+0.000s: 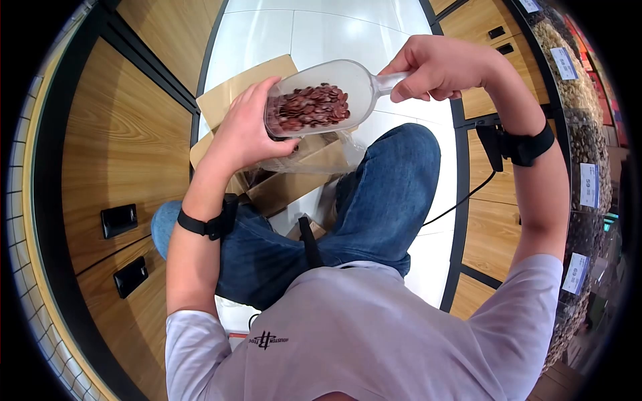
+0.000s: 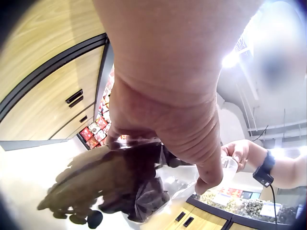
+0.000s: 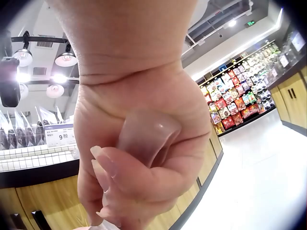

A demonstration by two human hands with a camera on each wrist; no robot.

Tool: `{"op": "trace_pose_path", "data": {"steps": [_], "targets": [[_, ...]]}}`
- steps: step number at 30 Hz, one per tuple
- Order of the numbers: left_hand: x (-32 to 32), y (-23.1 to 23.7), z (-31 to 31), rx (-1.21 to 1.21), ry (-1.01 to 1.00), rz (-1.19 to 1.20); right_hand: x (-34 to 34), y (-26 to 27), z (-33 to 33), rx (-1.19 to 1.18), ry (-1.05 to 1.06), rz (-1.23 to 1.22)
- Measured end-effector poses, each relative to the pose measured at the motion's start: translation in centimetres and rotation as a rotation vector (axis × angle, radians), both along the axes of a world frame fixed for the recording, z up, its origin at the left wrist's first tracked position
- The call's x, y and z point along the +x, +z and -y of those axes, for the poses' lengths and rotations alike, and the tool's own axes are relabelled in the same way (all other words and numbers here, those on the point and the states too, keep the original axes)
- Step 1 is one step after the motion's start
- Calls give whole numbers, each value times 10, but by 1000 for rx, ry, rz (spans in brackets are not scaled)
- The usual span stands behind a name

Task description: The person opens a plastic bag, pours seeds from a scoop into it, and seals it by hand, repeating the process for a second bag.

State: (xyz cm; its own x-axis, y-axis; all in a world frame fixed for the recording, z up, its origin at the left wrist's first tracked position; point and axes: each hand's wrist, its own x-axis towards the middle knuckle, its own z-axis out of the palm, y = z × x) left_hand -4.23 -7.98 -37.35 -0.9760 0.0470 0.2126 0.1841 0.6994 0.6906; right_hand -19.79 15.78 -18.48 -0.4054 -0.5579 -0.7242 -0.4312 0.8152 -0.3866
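Observation:
In the head view, a clear scoop [image 1: 361, 80] holds flat reddish-brown pieces [image 1: 313, 107]. My right hand [image 1: 445, 65] grips its handle; the right wrist view shows the fingers of that hand [image 3: 139, 105] curled round the translucent handle [image 3: 146, 139]. My left hand [image 1: 241, 130] has its fingers and thumb spread around the scoop's front end, pinching a clear plastic bag [image 1: 321, 157] that hangs below it. The left wrist view shows the bag [image 2: 153, 194] with dark contents beneath my left hand [image 2: 168, 105]. How far the scoop reaches into the bag cannot be told.
An open cardboard box [image 1: 274, 190] stands on the white floor [image 1: 321, 33] beneath the bag, between wooden cabinets [image 1: 127, 154] on the left and right. Bent knees in jeans [image 1: 394, 180] are close below the scoop. Bins of dry goods [image 1: 578, 134] with price tags line the right side.

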Motion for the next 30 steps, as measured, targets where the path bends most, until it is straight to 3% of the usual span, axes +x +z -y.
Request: {"op": "trace_pose_path", "data": {"steps": [19,22,24,27,30], "targets": [[2,-4,-2,252,62,-98,29,33,11,-21,21,-46],[0,-12,-2,230,69,-125,38,38,13,-8,15,-98],[1,-11,-4,232,75,-130,48,43,17,39,103,-288],[4,-6,-6,320,101,-34,47,38,16,20,199,-334],[0,-15,-2,209,82,-157,54,49,18,64,152,-357]]}}
